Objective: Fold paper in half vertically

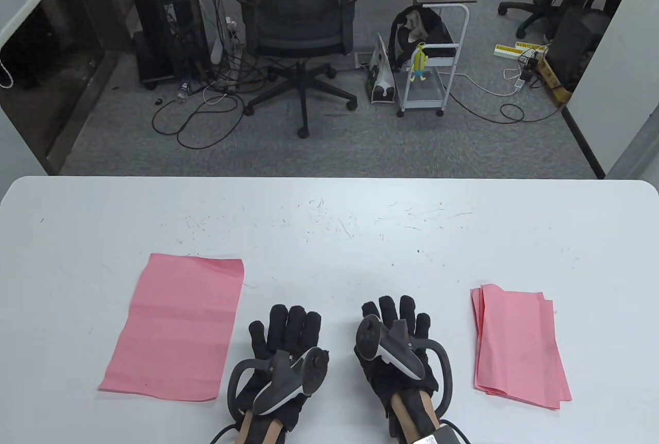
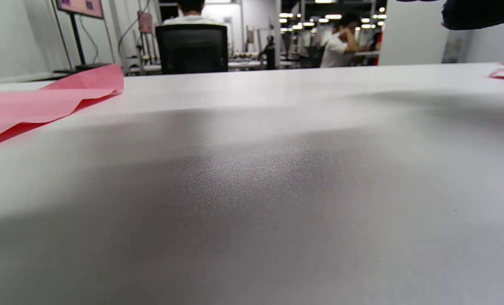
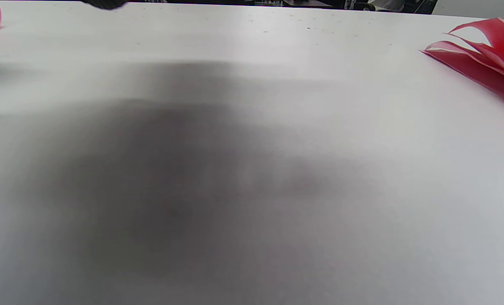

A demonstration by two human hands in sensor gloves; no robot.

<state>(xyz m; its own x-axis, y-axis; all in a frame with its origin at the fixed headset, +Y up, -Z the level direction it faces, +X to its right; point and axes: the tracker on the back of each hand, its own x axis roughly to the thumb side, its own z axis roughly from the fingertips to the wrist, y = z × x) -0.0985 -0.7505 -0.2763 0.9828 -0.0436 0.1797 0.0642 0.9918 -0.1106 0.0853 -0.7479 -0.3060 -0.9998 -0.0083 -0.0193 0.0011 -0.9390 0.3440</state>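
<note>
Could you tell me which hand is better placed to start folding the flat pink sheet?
Probably the left hand: it rests flat beside the unfolded sheet, while the right hand lies nearer the folded stack.

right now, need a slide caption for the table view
Gloved left hand and right hand rest flat between an unfolded pink sheet and folded pink sheets.

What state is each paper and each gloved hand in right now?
single pink sheet: unfolded, lying flat, untouched.
pink paper stack: folded sheets piled loosely, untouched.
left hand: fingers straight, resting on the table, holding nothing.
right hand: same, palm down, holding nothing.
</note>
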